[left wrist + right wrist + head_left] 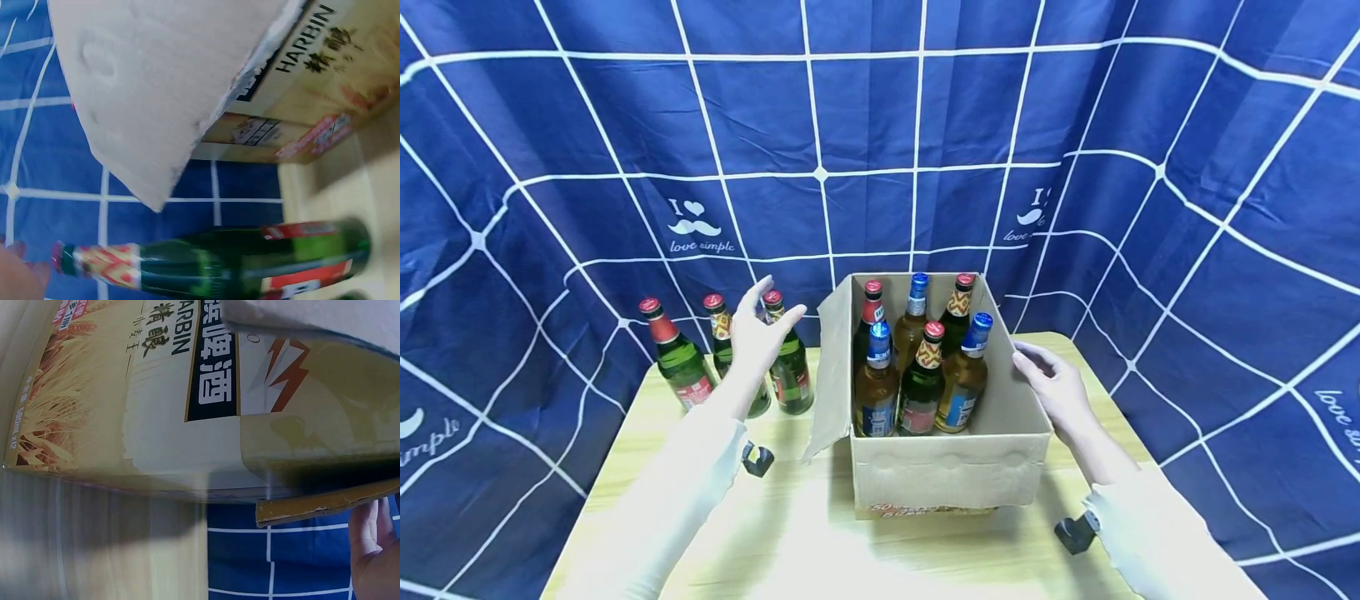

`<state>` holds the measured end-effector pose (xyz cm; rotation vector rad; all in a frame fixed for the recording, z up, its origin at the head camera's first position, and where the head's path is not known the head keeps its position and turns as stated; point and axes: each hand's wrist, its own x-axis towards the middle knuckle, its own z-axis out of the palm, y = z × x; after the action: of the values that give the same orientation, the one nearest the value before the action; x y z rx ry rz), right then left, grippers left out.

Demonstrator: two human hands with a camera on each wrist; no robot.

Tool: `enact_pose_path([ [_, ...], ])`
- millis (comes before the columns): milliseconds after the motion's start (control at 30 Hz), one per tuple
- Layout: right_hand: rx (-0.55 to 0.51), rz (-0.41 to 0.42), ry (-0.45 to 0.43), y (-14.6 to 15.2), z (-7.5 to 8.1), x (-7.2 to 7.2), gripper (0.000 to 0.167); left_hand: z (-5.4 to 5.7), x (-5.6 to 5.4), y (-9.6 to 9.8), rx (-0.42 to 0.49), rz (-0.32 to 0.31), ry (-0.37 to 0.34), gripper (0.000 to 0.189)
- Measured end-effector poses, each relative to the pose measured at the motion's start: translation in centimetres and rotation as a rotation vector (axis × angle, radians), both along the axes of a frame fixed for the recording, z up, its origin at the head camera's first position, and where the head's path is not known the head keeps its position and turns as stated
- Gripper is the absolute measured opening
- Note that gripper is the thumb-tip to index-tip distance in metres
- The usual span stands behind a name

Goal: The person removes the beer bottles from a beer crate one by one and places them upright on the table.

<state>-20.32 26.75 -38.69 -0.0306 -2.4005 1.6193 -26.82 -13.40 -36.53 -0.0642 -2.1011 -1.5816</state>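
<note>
My left hand (758, 335) is spread beside the neck of the nearest green beer bottle (792, 375), with a gap between thumb and fingers. In the left wrist view, the fingertips lie just off that bottle's red cap (57, 257). Two more green bottles, one red-necked (685, 367) and one pattern-necked (722, 333), stand to its left. My right hand (1056, 385) is at the right edge of an open cardboard box (951, 471), its fingers loosely bent; the right wrist view shows it close by a flap (325, 503). Whether it presses the flap is unclear.
Inside the box stand several bottles, some amber with blue caps (877, 392) and others green with red caps (922, 387). A side flap (833, 375) sticks out leftward. The wooden table (805, 517) backs onto a blue curtain (865, 125) with white lines.
</note>
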Motion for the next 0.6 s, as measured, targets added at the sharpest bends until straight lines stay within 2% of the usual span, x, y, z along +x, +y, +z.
enact_pose_path([
  [100, 0.004, -0.001, 0.0, 0.0, 0.0, 0.0, 0.045, 0.4, 0.8, 0.9, -0.007, -0.031, 0.043, 0.069],
  [267, 0.006, 0.0, -0.005, 0.0, 0.0, 0.0, 0.045, 0.9, 1.6, 3.0, 0.022, -0.202, 0.104, 0.062],
  [433, 0.001, -0.006, -0.005, 0.0, 0.0, 0.0, 0.045, 1.0, 1.8, 5.3, -0.035, -0.393, 0.029, 0.06],
  [533, 0.004, -0.003, -0.009, 0.0, 0.0, 0.0, 0.045, 0.6, 1.8, 6.3, -0.152, -0.472, -0.007, 0.06],
  [600, 0.005, -0.001, -0.008, 0.0, 0.0, 0.0, 0.047, 0.4, 1.5, 6.8, -0.254, -0.494, -0.017, 0.06],
])
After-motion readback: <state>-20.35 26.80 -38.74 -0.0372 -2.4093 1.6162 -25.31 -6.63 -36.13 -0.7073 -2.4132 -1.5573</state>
